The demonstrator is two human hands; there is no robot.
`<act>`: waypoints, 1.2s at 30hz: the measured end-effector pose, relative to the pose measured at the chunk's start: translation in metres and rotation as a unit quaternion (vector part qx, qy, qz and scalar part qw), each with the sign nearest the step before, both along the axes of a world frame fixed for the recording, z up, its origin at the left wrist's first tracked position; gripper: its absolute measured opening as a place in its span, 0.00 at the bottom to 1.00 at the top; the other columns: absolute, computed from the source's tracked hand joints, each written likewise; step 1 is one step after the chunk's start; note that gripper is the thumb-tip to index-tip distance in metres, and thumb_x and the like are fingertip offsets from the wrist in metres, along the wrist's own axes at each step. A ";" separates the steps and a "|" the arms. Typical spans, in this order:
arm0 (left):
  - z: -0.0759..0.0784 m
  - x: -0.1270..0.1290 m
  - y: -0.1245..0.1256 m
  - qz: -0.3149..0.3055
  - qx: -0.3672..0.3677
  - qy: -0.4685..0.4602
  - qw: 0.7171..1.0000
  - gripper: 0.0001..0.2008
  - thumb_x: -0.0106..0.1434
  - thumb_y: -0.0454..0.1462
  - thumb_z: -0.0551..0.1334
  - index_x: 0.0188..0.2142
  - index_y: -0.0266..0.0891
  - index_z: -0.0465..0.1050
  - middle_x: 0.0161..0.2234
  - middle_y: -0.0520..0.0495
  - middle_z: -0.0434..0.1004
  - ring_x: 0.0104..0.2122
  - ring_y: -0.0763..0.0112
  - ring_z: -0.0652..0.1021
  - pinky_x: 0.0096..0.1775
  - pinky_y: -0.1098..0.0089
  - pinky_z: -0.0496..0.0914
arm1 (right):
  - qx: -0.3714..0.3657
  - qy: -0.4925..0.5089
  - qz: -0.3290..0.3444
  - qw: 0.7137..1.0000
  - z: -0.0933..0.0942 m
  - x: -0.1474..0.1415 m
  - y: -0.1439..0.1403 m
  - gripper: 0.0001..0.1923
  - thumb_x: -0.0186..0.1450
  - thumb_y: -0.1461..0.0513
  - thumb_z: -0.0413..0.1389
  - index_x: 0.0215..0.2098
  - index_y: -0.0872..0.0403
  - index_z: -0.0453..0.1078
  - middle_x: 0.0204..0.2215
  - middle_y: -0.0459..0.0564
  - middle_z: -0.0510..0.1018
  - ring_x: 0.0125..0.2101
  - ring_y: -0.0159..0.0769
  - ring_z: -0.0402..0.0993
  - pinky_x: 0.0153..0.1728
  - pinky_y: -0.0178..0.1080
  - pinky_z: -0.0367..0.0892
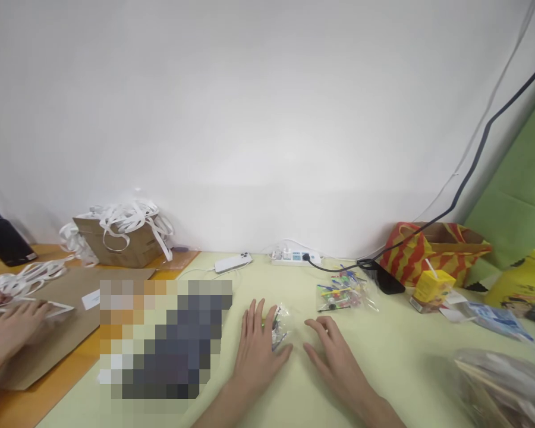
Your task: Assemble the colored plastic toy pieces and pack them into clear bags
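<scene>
Lower centre of the frame, left hand (255, 348) flat on the pale green table (396, 362), fingers spread, thumb touching a small clear packet (280, 328), right hand (334, 351) just right of it, fingers loosely apart, empty, bag of coloured pins (343, 292) beyond.

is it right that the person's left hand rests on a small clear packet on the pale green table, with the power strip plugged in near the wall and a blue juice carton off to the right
Not quite: the juice carton is yellow, not blue, as the head view shows. The rest holds: the left hand rests on the small clear packet on the pale green table, and the power strip sits plugged in near the wall.
</scene>
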State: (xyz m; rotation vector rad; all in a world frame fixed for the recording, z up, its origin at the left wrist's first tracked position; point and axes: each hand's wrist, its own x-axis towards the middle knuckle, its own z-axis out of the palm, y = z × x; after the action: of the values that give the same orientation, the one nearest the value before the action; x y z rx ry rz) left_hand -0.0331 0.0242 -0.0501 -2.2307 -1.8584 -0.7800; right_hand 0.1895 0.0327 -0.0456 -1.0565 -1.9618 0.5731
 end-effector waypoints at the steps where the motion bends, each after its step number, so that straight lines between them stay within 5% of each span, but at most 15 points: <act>1: 0.003 0.002 0.006 0.005 -0.024 -0.004 1.000 0.38 0.59 0.46 0.65 0.66 0.42 0.58 0.68 0.35 0.56 0.69 0.41 0.55 0.64 0.39 0.52 | 0.001 -0.011 0.008 1.000 0.000 -0.001 -0.001 0.18 0.70 0.59 0.50 0.58 0.45 0.65 0.51 0.54 0.69 0.52 0.45 0.70 0.53 0.46 0.67; 6: 0.017 0.002 0.024 -0.055 -0.098 -0.053 0.992 0.35 0.61 0.44 0.65 0.66 0.43 0.59 0.60 0.39 0.70 0.62 0.48 0.67 0.64 0.45 0.55 | -0.021 -0.024 0.010 0.999 0.002 0.004 0.000 0.18 0.73 0.57 0.48 0.60 0.47 0.63 0.52 0.55 0.67 0.53 0.45 0.68 0.55 0.47 0.67; 15: 0.035 0.006 -0.005 -0.228 -0.155 -0.068 0.959 0.44 0.59 0.40 0.69 0.70 0.50 0.50 0.60 0.44 0.69 0.59 0.55 0.69 0.61 0.54 0.64 | -0.053 0.008 0.004 0.999 0.008 0.007 0.003 0.14 0.75 0.55 0.44 0.45 0.50 0.70 0.41 0.52 0.70 0.44 0.43 0.71 0.48 0.45 0.68; 21: 0.046 -0.006 -0.004 -0.218 -0.172 0.005 0.961 0.53 0.52 0.49 0.73 0.71 0.51 0.46 0.67 0.43 0.59 0.66 0.49 0.61 0.68 0.43 0.46 | -0.055 -0.005 -0.025 0.998 0.001 0.011 0.007 0.13 0.71 0.57 0.49 0.52 0.49 0.65 0.44 0.52 0.70 0.44 0.43 0.70 0.47 0.46 0.69; 27: 0.056 -0.023 -0.003 -0.208 -0.191 0.010 0.959 0.48 0.52 0.49 0.73 0.68 0.49 0.55 0.59 0.44 0.70 0.59 0.51 0.68 0.60 0.53 0.64 | -0.070 -0.004 -0.040 0.997 -0.001 0.012 0.010 0.11 0.70 0.58 0.49 0.49 0.49 0.66 0.44 0.52 0.70 0.43 0.43 0.71 0.44 0.45 0.69; 36: 0.085 -0.004 -0.014 -0.220 -0.213 0.077 0.949 0.30 0.58 0.43 0.68 0.59 0.47 0.68 0.48 0.45 0.73 0.49 0.56 0.73 0.51 0.59 0.71 | -0.091 0.110 -0.115 0.983 -0.008 0.018 0.024 0.14 0.69 0.53 0.49 0.48 0.50 0.66 0.37 0.50 0.69 0.32 0.40 0.69 0.34 0.42 0.68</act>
State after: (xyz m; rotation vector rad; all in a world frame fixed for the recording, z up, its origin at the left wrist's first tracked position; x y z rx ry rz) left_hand -0.0371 0.0104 0.0345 -2.9365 -1.5902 -0.2411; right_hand 0.2072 0.0569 -0.0534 -1.2566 -1.5931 0.7163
